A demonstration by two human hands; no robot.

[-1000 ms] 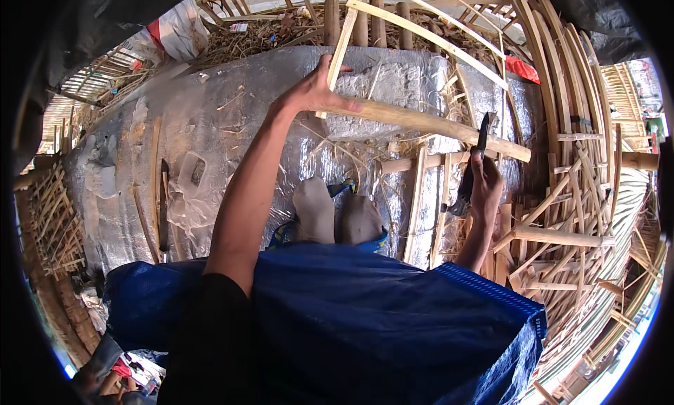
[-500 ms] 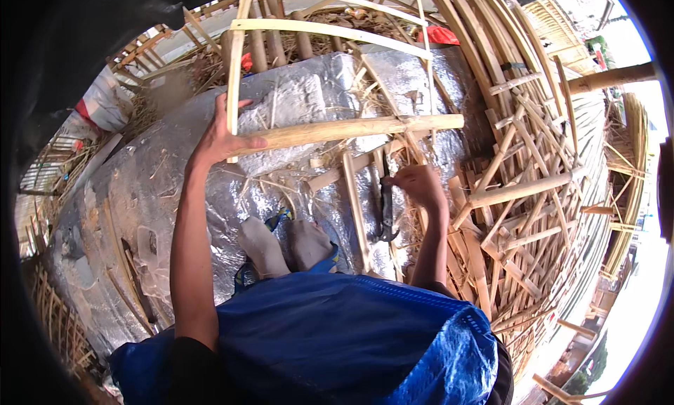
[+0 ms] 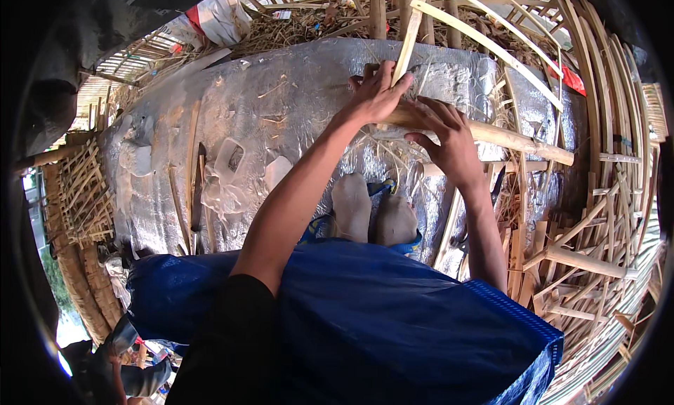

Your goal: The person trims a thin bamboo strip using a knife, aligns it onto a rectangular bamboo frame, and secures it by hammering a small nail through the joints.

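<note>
My left hand (image 3: 378, 96) is closed around the corner of a bamboo frame, where a pale upright strip (image 3: 407, 45) meets a thick round pole (image 3: 523, 137). My right hand (image 3: 449, 137) lies over the same pole just right of it, fingers spread and bent, thumb below; it looks open rather than clenched. Curved pale slats (image 3: 484, 43) join the frame's far side. A dark-handled tool (image 3: 498, 183) lies beyond my right forearm, which partly hides it.
My feet in grey socks (image 3: 351, 207) rest on silvery sheeting (image 3: 281, 82). A long dark blade (image 3: 198, 201) and a clear plastic container (image 3: 229, 156) lie left. Bamboo pieces (image 3: 590, 261) pile up at right; long strips (image 3: 611, 89) stand behind. Blue cloth (image 3: 393, 307) covers my lap.
My right hand has left the dark-handled tool and come up onto the pole beside my left hand. The view has swung left, so the frame appears farther right, with its pole tilted.
</note>
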